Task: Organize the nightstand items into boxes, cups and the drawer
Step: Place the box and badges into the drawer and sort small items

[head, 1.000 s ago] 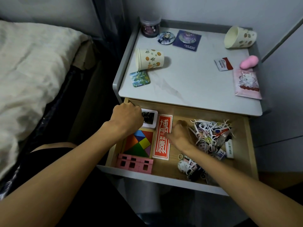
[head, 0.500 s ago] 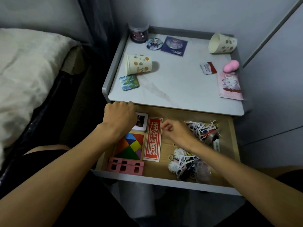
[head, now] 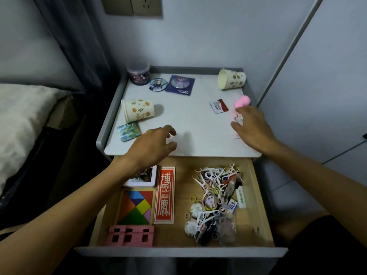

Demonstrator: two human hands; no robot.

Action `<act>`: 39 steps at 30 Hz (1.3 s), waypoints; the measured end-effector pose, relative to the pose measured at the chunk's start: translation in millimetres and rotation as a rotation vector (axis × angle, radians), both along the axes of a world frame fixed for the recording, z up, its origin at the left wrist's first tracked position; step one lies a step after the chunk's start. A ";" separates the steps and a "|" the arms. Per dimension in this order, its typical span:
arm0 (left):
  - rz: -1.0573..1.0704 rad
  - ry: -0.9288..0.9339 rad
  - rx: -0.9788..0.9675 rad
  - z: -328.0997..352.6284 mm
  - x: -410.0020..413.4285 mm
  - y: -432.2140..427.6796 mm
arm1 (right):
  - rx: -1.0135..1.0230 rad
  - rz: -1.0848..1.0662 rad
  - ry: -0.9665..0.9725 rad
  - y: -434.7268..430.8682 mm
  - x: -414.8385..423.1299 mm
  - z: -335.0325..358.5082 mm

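The grey nightstand top (head: 188, 120) holds two paper cups lying on their sides, one at the left (head: 138, 112) and one at the back right (head: 231, 78). My right hand (head: 252, 127) lies on a pink packet (head: 236, 117) near the right edge, fingers spread, just below a pink blob (head: 242, 101). My left hand (head: 153, 143) hovers over the front of the top with fingers loosely curled and nothing in it. The open wooden drawer (head: 182, 195) below holds a tangram box (head: 136, 208), a red card (head: 165, 195), a pink block (head: 130, 235) and a heap of floss picks (head: 216, 179).
On the top also lie a green square coaster (head: 129, 132), a round badge (head: 157, 84), a dark blue card (head: 179, 84), a lidded jar (head: 138, 74) and a red-white sachet (head: 218, 106). A bed (head: 21, 124) stands at the left, a wall socket (head: 133, 5) above.
Both hands have left the drawer and risen to the nightstand top. The right hand moved from the floss picks to the pink packet. The camera has tilted up.
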State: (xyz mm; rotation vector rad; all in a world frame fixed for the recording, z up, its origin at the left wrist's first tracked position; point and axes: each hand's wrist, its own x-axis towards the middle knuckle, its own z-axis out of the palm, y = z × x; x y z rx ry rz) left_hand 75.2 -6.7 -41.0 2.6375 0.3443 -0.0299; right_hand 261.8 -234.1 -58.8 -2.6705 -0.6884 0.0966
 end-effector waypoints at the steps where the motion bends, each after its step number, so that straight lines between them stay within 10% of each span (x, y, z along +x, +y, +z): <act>1: -0.019 0.018 -0.020 -0.8 6.0 -1.0 | -0.038 -0.005 0.019 -2.5 7.4 -5.0; 14: -0.163 0.048 0.058 -26.5 47.5 -11.6 | -0.054 0.220 -0.006 8.3 -3.9 -35.4; 39: 0.248 0.029 -0.099 15.9 207.7 118.5 | 0.013 0.326 0.145 212.3 150.5 -1.2</act>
